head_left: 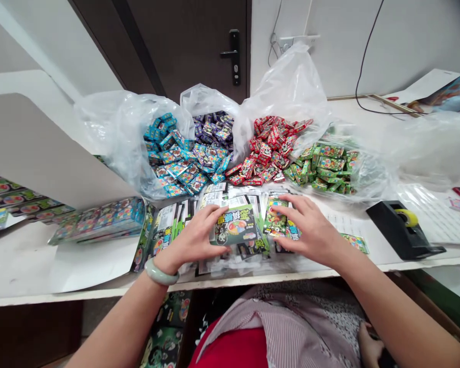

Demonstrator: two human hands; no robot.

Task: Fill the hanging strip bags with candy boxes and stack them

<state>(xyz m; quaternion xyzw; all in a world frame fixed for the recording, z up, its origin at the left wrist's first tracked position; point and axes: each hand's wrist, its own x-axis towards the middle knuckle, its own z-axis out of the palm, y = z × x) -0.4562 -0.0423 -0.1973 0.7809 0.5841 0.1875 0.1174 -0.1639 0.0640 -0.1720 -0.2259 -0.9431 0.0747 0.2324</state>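
Note:
My left hand (199, 235), with a pale green bangle on its wrist, grips the left side of a flat printed packet (237, 226) between thumb and fingers. The packet is dark with green edges, yellow lettering and a round colourful picture. To its right, my right hand (310, 225) hovers with fingers spread over a green cartoon packet (275, 215); whether the fingertips touch it I cannot tell. Beneath both hands lies a heap of similar packets in clear sleeves (222, 263). More stand in a row by my left wrist, among them a packet with blue lettering (163, 237).
Behind are plastic bags of small blue boxes (184, 171), purple boxes (214, 128), red boxes (268, 148) and green boxes (329, 163). A black tape dispenser (398, 230) stands right. Printed cartons (103, 220) lie left. Another hand (369, 345) shows below the table edge (291, 273).

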